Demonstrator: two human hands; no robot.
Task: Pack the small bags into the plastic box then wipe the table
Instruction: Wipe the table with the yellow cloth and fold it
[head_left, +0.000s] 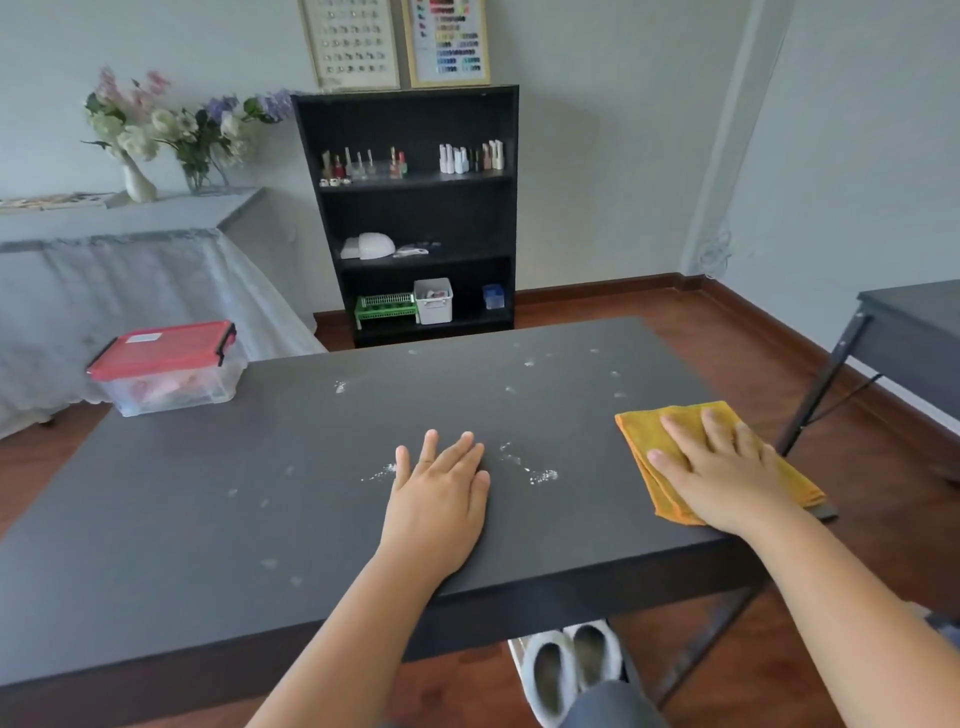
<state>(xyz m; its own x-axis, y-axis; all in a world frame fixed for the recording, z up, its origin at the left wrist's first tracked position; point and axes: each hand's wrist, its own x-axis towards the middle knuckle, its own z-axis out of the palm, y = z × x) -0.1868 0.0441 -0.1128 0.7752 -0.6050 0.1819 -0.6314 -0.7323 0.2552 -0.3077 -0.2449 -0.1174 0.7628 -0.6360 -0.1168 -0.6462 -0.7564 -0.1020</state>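
Note:
A clear plastic box (166, 382) with a closed red lid stands at the far left corner of the dark table (208, 519); pinkish small bags show through its wall. My left hand (441, 499) lies flat on the table near the front edge, fingers together, holding nothing. My right hand (722, 473) presses flat on a folded yellow cloth (644, 431) at the table's right edge. White powdery smudges (540, 474) dot the tabletop, some between my two hands and more toward the far side.
A black bookshelf (410, 218) with nail polish bottles and bins stands behind the table. A cloth-covered bed (104, 291) sits at the left, a second dark table (914, 332) at the right. My slippers (566, 670) show under the table's front edge.

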